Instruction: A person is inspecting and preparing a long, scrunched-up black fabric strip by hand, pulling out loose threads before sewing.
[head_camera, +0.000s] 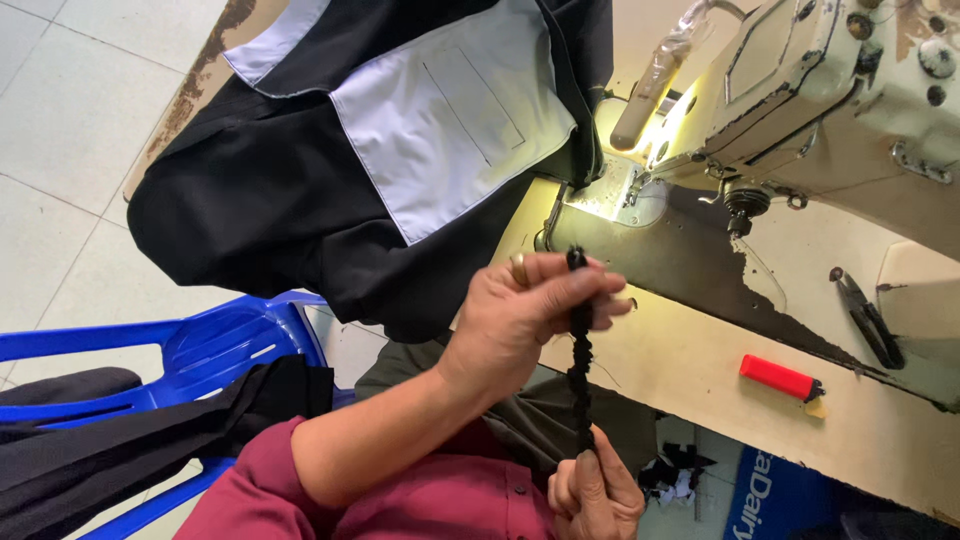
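Both hands, left hand (525, 310) and right hand (595, 495), pinch a black cord (580, 370) taut beside the table edge (700, 400).

both hands stretching a black gathered strip (580, 365), left hand (530, 310) above, right hand (597, 495) below

The garment (330, 160) lies on the table (700, 370), left of the sewing machine (800, 110). Right of it — near the machine's base — lie the lighter (778, 378) and snips (866, 318); the chair (200, 350) stands left — below the table.

Right hand (595, 495) partly below frame.
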